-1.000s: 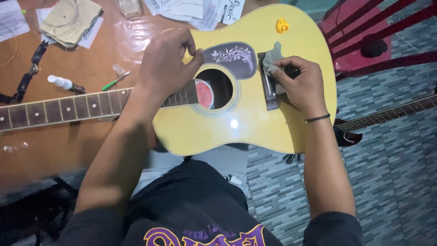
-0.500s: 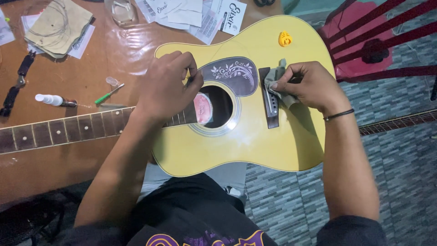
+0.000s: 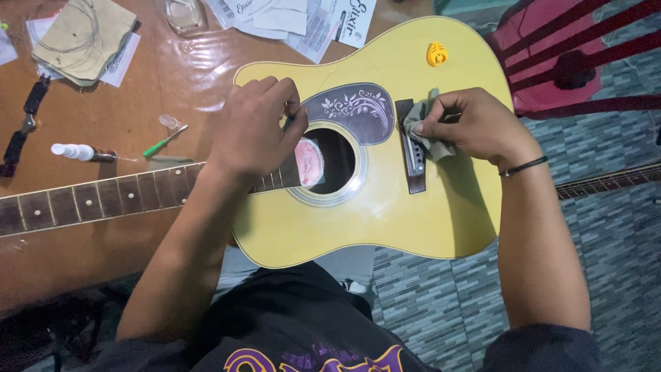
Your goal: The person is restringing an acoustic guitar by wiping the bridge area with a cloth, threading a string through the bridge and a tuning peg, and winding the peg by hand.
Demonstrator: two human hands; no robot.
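Fingers (image 3: 430,127) pinching cloth (image 3: 421,131) on bridge (image 3: 412,148), guitar (image 3: 385,213) shifted lower

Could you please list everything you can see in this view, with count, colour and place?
acoustic guitar: one, yellow body with dark fretboard, lying flat across the table and the lap
cloth: one, grey-green, on the guitar's bridge under the right fingers
pick holder: one, orange, on the guitar's upper bout
small bottle: one, white, on the table left
green-handled tool: one, beside the bottle
paper packets: several, white, top of the table
folded envelopes: a few, tan, top left
chair: one, red, upper right
table: one, brown
left hand: resting on the guitar by the soundhole
right hand: pressing the cloth at the bridge
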